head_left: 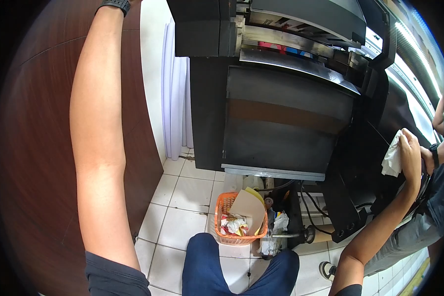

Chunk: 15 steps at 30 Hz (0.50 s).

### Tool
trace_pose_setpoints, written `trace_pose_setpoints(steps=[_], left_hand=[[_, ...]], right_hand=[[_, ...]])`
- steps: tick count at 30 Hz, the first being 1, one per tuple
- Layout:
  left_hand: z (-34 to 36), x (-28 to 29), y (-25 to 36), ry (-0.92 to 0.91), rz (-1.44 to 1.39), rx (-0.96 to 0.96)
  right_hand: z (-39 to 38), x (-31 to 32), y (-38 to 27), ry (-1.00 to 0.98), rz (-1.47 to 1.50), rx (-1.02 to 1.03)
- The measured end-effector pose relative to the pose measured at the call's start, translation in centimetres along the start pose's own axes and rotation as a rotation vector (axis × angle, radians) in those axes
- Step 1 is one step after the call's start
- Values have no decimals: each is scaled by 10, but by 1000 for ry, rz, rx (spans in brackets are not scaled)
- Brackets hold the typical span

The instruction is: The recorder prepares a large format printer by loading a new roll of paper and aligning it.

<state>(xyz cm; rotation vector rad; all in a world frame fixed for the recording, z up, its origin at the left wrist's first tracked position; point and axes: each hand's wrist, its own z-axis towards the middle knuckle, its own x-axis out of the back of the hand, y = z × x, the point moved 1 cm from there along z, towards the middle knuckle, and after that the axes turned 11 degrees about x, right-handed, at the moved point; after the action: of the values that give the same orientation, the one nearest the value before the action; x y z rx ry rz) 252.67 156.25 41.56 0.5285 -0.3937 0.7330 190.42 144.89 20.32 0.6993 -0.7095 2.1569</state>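
Note:
My left arm stretches up along the dark wood panel, with a black watch [115,4] at its wrist. Only a sliver of my left hand [136,2] shows at the top edge; its fingers are out of the picture. On the right, my right hand [410,153] is closed round a crumpled white cloth or tissue [392,159]. It is held beside the dark side part of a large black machine [281,138]. A metal lip [301,73] and an opening with pink and blue bits inside lie higher on the machine's front.
An orange basket [222,203] with cardboard and crumpled scraps stands on the white tiles [180,227]. Cables and a metal handle [286,236] are beside it. At far right another person in grey shorts [404,249] stands close, one hand near mine. A pale curtain [175,98] hangs left of the machine.

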Motion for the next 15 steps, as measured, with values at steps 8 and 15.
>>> trace_pose_setpoints(steps=[8,15], left_hand=[[-3,-1,2,30,19,31],[1,6,-7,0,12,-17]], right_hand=[[-3,-6,-8,146,12,94],[0,-3,-4,71,12,112]])
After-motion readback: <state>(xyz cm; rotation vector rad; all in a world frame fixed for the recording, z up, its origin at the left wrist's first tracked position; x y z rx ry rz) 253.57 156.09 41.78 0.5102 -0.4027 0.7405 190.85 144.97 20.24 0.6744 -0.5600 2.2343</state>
